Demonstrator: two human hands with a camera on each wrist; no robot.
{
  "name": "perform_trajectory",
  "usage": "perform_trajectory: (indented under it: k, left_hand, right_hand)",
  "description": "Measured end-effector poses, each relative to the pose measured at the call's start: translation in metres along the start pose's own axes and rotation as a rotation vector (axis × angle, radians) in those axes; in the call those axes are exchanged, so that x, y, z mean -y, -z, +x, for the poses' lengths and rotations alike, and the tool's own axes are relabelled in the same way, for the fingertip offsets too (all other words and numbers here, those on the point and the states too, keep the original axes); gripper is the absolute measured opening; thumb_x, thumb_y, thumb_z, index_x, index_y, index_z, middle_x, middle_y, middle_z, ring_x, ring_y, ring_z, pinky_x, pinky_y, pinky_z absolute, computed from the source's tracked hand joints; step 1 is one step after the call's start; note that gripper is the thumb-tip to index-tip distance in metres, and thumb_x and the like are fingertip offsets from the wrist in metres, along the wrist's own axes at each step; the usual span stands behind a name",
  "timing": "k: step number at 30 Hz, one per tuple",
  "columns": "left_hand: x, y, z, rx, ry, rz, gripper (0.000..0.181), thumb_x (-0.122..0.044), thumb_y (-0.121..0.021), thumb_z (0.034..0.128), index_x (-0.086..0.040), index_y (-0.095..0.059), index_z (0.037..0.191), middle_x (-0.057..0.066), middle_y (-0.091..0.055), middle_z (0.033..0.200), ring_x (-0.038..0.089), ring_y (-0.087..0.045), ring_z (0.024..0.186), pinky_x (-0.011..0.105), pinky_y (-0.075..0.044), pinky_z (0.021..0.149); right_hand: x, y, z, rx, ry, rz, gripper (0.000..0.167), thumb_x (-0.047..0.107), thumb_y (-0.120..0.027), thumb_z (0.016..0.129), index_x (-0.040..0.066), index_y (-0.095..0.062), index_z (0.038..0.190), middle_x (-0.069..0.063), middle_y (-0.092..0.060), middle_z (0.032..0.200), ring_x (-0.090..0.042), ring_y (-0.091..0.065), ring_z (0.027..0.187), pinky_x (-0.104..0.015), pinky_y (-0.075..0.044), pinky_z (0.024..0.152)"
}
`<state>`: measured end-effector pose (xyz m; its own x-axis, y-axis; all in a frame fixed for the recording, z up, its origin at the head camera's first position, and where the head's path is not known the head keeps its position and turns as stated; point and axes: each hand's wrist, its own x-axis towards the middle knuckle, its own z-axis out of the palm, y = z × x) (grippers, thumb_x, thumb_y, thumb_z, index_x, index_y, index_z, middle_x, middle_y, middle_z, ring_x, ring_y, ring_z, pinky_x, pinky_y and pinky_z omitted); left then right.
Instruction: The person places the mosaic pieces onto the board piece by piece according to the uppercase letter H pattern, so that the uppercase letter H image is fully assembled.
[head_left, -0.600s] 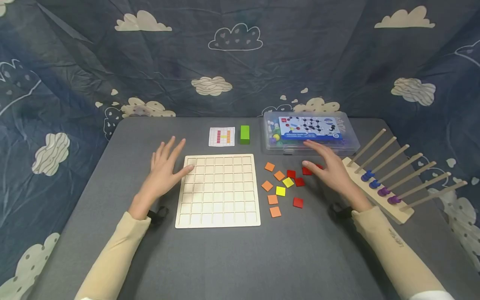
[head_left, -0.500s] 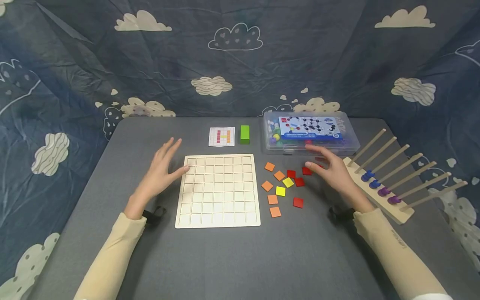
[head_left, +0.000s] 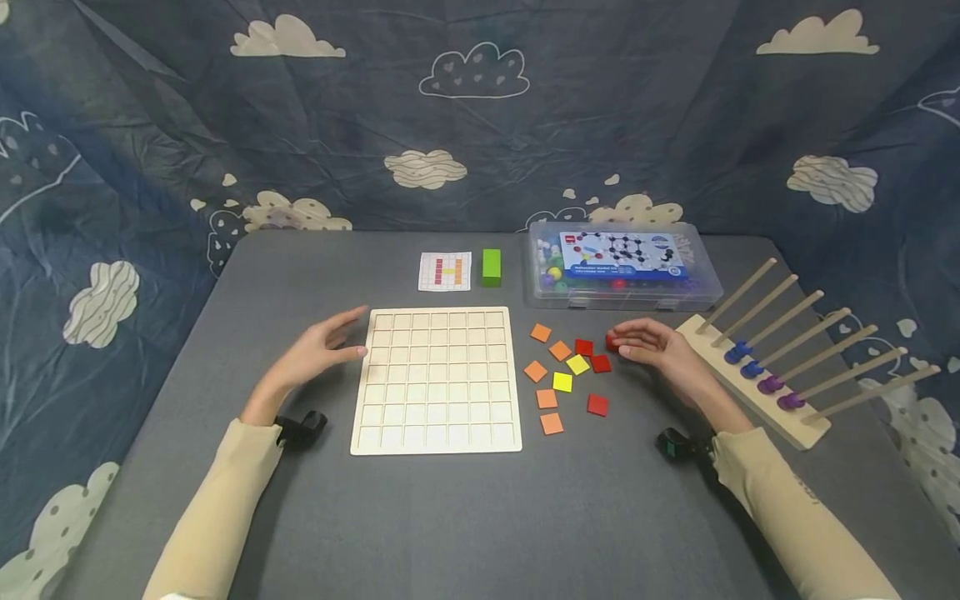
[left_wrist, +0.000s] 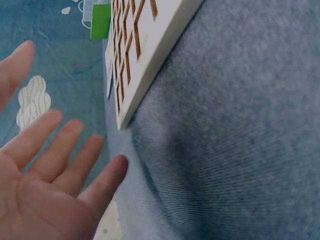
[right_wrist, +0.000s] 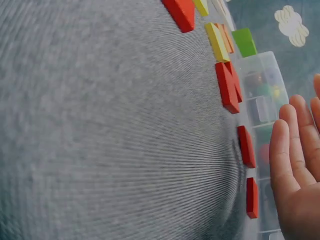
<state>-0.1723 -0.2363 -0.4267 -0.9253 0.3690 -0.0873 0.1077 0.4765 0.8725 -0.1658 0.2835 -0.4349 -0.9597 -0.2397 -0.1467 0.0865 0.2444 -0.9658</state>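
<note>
A pale wooden grid board lies flat, its squares bare. Beside its left edge is my left hand, fingers relaxed and holding nothing; the left wrist view shows that hand spread next to the board's corner. Right of the board lie loose square tiles: orange, yellow and red. My right hand has its fingertips close to the rearmost red tile, which it partly covers; contact is unclear. In the right wrist view its fingers look extended, near red tiles.
Behind the board are a patterned card with coloured squares and a green block. A clear lidded box stands at the back right. On the right, a wooden peg rack carries blue and purple pieces.
My left hand has shifted slightly left and toward me, its fingers less spread. My right hand's fingers have come down and closer together beside the rear red tile. The head view has moved slightly.
</note>
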Motion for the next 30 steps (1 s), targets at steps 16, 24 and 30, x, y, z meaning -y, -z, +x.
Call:
perform_trajectory:
  k: [16,24,30]
  left_hand:
    - [0.019,-0.006,0.003,0.151,-0.041,0.173,0.083,-0.014,-0.076,0.0818,0.005,-0.029,0.147,0.021,-0.017,0.156,0.042,-0.011,0.141,0.059,-0.011,0.107]
    - [0.018,-0.008,0.002,0.157,-0.021,0.212,0.086,-0.012,-0.076,0.0811,0.002,-0.025,0.149,0.017,-0.013,0.157,0.04,-0.009,0.14,0.058,-0.009,0.107]
    - [0.019,-0.008,0.001,0.16,-0.008,0.212,0.087,-0.011,-0.076,0.0815,0.001,-0.024,0.15,0.015,-0.012,0.158,0.039,-0.008,0.14,0.058,-0.009,0.107]
  right_hand:
    - [-0.004,-0.011,0.001,0.014,-0.019,-0.235,0.034,0.0,-0.066,0.088,-0.007,-0.058,0.12,-0.025,-0.058,0.121,-0.028,-0.057,0.104,-0.021,-0.049,0.077]
    - [-0.005,-0.016,0.005,0.008,0.009,-0.402,0.029,-0.005,-0.069,0.083,-0.006,-0.063,0.112,-0.021,-0.062,0.111,-0.033,-0.058,0.099,-0.023,-0.049,0.074]
    - [-0.005,-0.021,0.007,0.011,0.047,-0.528,0.029,-0.008,-0.07,0.078,-0.003,-0.066,0.105,-0.017,-0.064,0.103,-0.028,-0.06,0.089,-0.034,-0.051,0.074]
